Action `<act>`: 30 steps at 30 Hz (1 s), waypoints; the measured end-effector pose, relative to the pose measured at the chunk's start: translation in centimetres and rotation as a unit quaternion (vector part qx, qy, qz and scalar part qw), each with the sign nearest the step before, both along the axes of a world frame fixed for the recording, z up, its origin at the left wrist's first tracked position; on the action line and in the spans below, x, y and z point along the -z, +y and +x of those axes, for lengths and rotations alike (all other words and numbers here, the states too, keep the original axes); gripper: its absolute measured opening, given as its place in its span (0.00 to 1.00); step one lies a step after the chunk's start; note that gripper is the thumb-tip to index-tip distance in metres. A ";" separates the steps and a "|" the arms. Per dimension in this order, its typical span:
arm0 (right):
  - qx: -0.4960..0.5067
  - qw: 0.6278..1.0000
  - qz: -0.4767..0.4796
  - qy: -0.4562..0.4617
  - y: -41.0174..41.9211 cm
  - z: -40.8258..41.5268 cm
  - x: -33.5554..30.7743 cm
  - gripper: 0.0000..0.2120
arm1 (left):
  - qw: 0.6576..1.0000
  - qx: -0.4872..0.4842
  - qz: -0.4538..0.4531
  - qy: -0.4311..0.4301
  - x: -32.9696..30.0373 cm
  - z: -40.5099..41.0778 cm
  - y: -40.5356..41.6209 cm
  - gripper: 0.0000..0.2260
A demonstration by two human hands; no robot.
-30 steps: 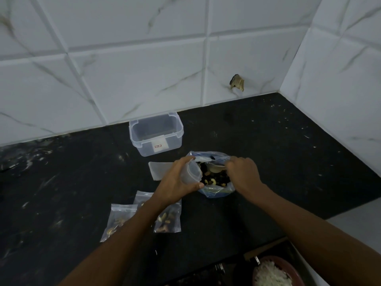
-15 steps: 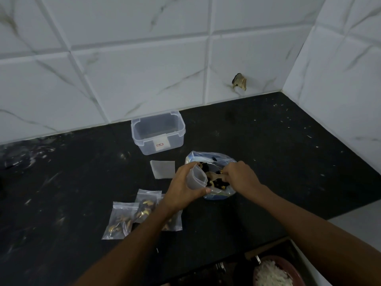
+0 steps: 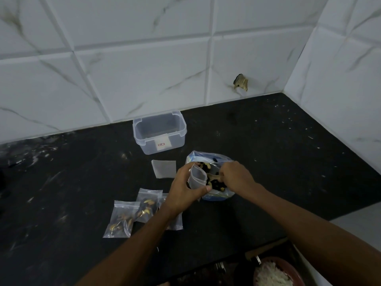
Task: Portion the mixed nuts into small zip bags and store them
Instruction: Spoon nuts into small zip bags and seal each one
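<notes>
My left hand (image 3: 185,190) grips a small clear zip bag (image 3: 198,176), its mouth held open toward a large blue-edged bag of mixed nuts (image 3: 208,159) on the black counter. My right hand (image 3: 237,176) reaches into the big bag with fingers curled around a pale spoon-like scoop (image 3: 214,178) among the nuts. Three filled small zip bags (image 3: 123,218) lie flat at the lower left, partly under my left forearm. An empty flat zip bag (image 3: 164,168) lies beside the big bag.
An open clear plastic container (image 3: 159,135) with a white label stands by the tiled wall. The black counter (image 3: 288,162) ends at a corner wall on the right. A reddish bowl of white shreds (image 3: 276,273) sits below the counter's front edge.
My left hand has drawn the small bag slightly toward me and tilted its mouth to the big bag. My right hand has dipped deeper into the nuts. The view shifted a little.
</notes>
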State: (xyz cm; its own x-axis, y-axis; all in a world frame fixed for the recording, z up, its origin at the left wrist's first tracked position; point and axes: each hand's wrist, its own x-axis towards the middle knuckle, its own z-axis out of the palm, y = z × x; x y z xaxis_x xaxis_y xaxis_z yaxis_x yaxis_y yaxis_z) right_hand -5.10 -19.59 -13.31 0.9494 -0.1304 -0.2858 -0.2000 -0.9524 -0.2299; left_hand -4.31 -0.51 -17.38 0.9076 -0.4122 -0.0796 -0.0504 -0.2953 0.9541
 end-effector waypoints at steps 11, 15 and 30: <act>0.076 0.986 0.137 0.063 0.2 1.4 0.1 0.06 | 0.999 -0.014 0.012 -0.031 -0.6 -0.3 -0.3 0.32; 0.122 0.966 0.219 0.067 -1.4 0.8 -0.6 0.06 | 0.998 -0.016 0.047 -0.049 -1.3 0.1 0.2 0.30; 0.159 0.922 0.353 0.001 -4.0 -1.4 -4.4 0.08 | 0.969 -0.006 0.235 -0.078 -2.7 1.7 -1.7 0.36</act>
State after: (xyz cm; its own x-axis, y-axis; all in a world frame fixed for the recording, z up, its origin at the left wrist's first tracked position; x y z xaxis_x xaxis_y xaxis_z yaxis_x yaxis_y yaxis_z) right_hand -6.51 -23.58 -8.90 0.8948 -0.1822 -0.4076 -0.4440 -0.4595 -0.7692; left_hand -2.59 -2.21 -14.69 0.9282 -0.3532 -0.1168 -0.1776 -0.6966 0.6952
